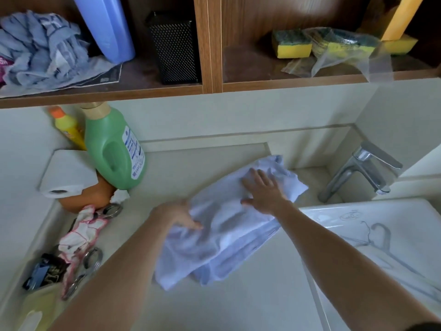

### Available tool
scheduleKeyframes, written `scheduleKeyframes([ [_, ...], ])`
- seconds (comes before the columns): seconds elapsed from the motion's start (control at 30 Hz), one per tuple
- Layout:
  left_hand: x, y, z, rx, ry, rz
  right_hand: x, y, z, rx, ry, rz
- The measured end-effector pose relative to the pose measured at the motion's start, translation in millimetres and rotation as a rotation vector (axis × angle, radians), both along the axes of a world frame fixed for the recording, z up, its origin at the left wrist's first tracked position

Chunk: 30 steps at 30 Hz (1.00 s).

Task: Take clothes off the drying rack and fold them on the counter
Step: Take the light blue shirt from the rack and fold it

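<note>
A pale blue-white garment point(222, 237) lies partly folded on the beige counter point(238, 302) in the middle of the view. My right hand point(262, 192) rests flat on its far end, fingers spread, pressing the cloth down. My left hand point(181, 213) grips the garment's left edge, its fingers curled into the fabric. No drying rack is in view.
A white sink point(372, 218) with hangers point(379, 237) in it and a chrome tap point(362, 168) lies at right. At left stand a green detergent bottle point(112, 149), a yellow bottle point(69, 127), a paper roll point(66, 175) and a pink-white cloth with clips point(83, 232). Shelves above hold sponges point(291, 43) and rags point(40, 48).
</note>
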State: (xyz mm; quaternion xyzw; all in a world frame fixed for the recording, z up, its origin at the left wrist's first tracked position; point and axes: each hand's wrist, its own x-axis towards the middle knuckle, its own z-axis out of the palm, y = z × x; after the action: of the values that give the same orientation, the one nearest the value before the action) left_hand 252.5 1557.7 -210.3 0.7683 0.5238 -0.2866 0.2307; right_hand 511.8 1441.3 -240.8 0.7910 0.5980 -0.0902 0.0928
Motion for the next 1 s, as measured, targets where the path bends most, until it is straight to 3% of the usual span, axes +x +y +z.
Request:
scheduleKeyframes([
  [0.07,11.6,0.5,15.3,-0.025,-0.053,0.042,-11.2,3.9,22.2,0.074,-0.067,-0.089],
  [0.17,25.1,-13.2,13.6,0.203,-0.32,0.016,-22.0,-21.7,37.9,-0.012,-0.003,-0.224],
  [0.27,34.8,-33.3,-6.9,0.035,-0.542,0.176,-15.9,-62.3,27.9,-0.182,0.173,-0.36],
  [0.47,55.1,-68.4,-30.9,-0.066,-0.754,0.396,-37.9,-96.3,6.7,0.064,0.354,-0.479],
  [0.67,36.1,-90.1,-29.8,-0.135,-0.963,0.408,-39.9,-104.5,8.1,0.179,0.517,-0.584],
  [0.87,24.4,-100.6,-14.2,-0.093,-1.062,0.277,-53.3,-110.6,12.3,0.262,1.089,-0.639],
  [1.0,18.0,-100.5,12.4,-0.03,-1.053,0.17,-55.5,-129.1,27.3,0.524,1.35,-0.503],
])
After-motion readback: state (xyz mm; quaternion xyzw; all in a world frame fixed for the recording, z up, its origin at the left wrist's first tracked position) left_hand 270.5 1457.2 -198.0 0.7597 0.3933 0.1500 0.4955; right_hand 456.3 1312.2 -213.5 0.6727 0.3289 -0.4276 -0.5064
